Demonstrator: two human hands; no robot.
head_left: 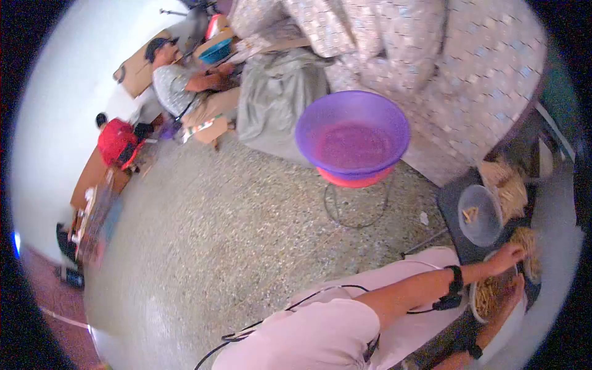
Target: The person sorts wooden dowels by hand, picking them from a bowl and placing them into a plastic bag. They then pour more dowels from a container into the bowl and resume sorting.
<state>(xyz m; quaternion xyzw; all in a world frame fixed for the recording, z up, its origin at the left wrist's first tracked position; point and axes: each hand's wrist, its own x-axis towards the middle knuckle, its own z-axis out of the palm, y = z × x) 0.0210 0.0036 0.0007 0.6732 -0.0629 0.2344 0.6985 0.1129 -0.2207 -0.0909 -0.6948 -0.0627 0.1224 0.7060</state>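
Where our left hand (pixel 509 259) reaches in from above, its fingers are bent at the edge of a heap of thin tan sticks (pixel 524 239); they look drawn together, but we cannot tell whether they grip any. Our right hand (pixel 513 295) is just below those fingers, over the right side of a white bowl (pixel 473 304), with its fingers pointing up toward the left hand. We cannot tell whether they are closed on anything.

The white bowl lies just left of our right fingers and below our left ones, and brownish, stick-like pieces (pixel 486 299) fill it. Up and to the left of our left fingers sits a translucent bowl (pixel 484 231) with a few pale pieces (pixel 470 214) in it. Beside that bowl, above our left fingers, is a tan bag (pixel 510 194). The translucent bowl rests on a dark surface (pixel 450 200). We wear a black band (pixel 455 280) on our left wrist and a dark band (pixel 474 351) on the right.

Well apart from our fingers, up and to the left, a purple basin (pixel 351 132) sits on a red basin (pixel 356 179), with a wire stand (pixel 333 213) beneath. Beyond them are a gray sack (pixel 277 98) and large patterned sacks (pixel 407 43). Farthest from our fingers in that direction, a seated person (pixel 179 86) in a dark cap has both arms forward, near a teal bowl (pixel 216 52).
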